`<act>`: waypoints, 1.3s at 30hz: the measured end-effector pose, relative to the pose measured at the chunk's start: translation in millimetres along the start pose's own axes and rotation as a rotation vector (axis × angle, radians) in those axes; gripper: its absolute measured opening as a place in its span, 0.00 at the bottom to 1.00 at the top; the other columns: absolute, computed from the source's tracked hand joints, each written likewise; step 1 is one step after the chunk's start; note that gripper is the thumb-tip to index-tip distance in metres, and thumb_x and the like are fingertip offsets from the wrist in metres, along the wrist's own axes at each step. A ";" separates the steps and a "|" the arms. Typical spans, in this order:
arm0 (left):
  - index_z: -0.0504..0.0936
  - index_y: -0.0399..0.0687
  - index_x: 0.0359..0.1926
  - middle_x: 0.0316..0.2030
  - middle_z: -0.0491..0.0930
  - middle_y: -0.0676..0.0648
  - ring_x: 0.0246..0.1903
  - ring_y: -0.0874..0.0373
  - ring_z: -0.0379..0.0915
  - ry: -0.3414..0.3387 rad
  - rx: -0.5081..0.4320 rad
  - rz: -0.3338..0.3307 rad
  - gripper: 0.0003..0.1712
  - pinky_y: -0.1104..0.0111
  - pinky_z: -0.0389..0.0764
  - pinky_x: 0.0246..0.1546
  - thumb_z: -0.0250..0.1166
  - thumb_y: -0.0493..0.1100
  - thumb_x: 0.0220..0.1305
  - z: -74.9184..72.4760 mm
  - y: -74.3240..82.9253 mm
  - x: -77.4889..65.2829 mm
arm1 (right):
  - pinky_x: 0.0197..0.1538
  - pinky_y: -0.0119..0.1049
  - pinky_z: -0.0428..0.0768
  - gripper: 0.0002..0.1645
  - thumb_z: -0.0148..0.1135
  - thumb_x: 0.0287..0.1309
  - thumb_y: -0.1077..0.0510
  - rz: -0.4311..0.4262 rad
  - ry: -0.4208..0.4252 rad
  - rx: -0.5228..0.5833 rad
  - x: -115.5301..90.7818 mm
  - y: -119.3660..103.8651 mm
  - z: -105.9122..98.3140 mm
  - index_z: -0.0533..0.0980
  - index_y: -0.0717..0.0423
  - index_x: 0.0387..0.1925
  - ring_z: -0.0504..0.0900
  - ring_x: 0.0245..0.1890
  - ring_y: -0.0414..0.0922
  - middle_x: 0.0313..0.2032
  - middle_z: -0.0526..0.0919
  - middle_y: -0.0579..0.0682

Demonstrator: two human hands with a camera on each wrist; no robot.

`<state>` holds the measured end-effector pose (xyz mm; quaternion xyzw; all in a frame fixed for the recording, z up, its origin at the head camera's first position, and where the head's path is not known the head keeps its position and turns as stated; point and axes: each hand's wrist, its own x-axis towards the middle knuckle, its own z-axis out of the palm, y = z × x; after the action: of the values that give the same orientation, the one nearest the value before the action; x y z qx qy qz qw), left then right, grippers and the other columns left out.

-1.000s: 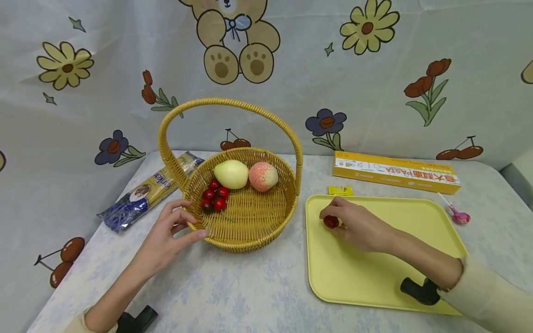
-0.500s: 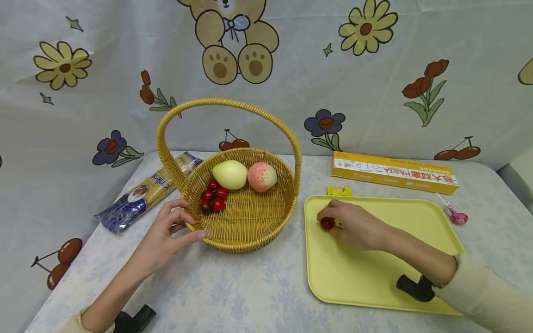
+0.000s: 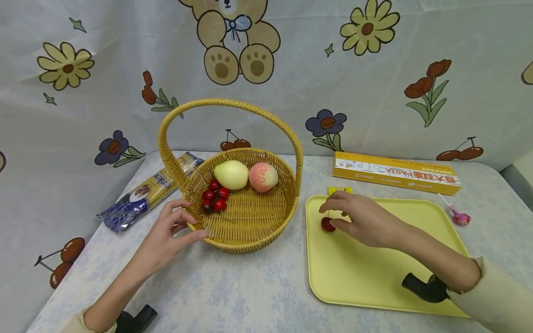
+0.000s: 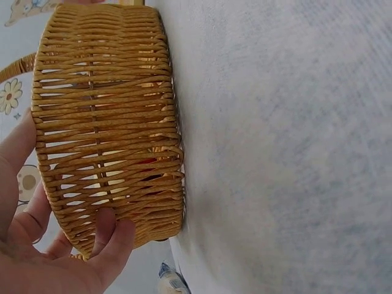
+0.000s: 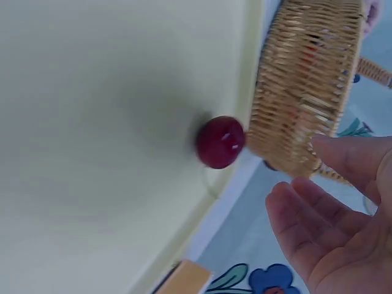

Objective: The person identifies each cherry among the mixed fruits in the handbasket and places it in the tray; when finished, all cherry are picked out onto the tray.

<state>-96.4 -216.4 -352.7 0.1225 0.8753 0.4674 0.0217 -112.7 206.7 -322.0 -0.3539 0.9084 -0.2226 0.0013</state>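
Note:
My left hand [image 3: 166, 236] grips the left front rim of a woven yellow basket [image 3: 245, 240], with fingers on both the rim and the outer wall [image 4: 110, 122]. Inside the basket lie a pale green pear [image 3: 231, 175], a pink speckled peach [image 3: 263, 177] and a cluster of several red cherries [image 3: 214, 198]. One dark red cherry [image 3: 328, 225] with a thin stem [image 5: 210, 184] lies on the yellow tray [image 3: 354, 282] near its left edge. My right hand [image 3: 364, 219] hovers right over that cherry, thumb and fingers apart, holding nothing; the right wrist view shows a gap between fingertips and cherry.
Left of the basket lies a pasta bag [image 3: 150, 189]. Behind the tray are a small yellow packet [image 3: 339, 190] and a long orange pasta box [image 3: 395, 173]. A pink lollipop [image 3: 460, 217] lies beyond the tray's right edge. The basket's tall handle [image 3: 231, 101] arches above it.
My right hand has let go of the cherry and lifted slightly, its fingers spreading apart. The cherry stays on the tray. My left hand keeps its hold on the basket.

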 end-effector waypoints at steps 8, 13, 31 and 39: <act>0.77 0.37 0.37 0.63 0.61 0.40 0.52 0.50 0.68 0.014 0.012 -0.001 0.16 0.82 0.72 0.51 0.73 0.43 0.61 1.2 -1.0 0.2 | 0.33 0.31 0.77 0.17 0.68 0.57 0.67 -0.095 0.026 0.039 23.3 -32.3 -7.5 0.81 0.53 0.48 0.76 0.33 0.36 0.45 0.79 0.43; 0.77 0.37 0.37 0.63 0.61 0.40 0.51 0.50 0.68 0.015 0.015 0.006 0.16 0.78 0.74 0.52 0.73 0.43 0.61 0.2 -1.4 0.2 | 0.39 0.35 0.80 0.17 0.67 0.59 0.65 -0.169 -0.034 0.008 53.8 -52.8 -6.7 0.80 0.55 0.51 0.79 0.39 0.41 0.48 0.79 0.48; 0.71 0.38 0.40 0.62 0.61 0.38 0.56 0.45 0.66 0.003 -0.035 0.005 0.19 0.48 0.75 0.56 0.72 0.42 0.61 0.8 2.0 1.0 | 0.52 0.32 0.76 0.23 0.65 0.65 0.56 -0.224 -0.365 -0.068 172.4 -92.7 11.9 0.77 0.54 0.60 0.76 0.51 0.42 0.54 0.78 0.49; 0.69 0.41 0.36 0.61 0.62 0.38 0.57 0.41 0.66 0.013 -0.041 0.007 0.19 0.46 0.74 0.56 0.73 0.41 0.59 1.0 -1.5 1.8 | 0.59 0.38 0.73 0.26 0.66 0.62 0.61 -0.176 -0.563 -0.077 205.0 -96.8 37.2 0.76 0.52 0.62 0.74 0.57 0.42 0.57 0.78 0.45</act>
<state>-98.2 -215.9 -354.3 0.1222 0.8651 0.4863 0.0171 -198.3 -3.2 -284.5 -0.4789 0.8459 -0.0804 0.2205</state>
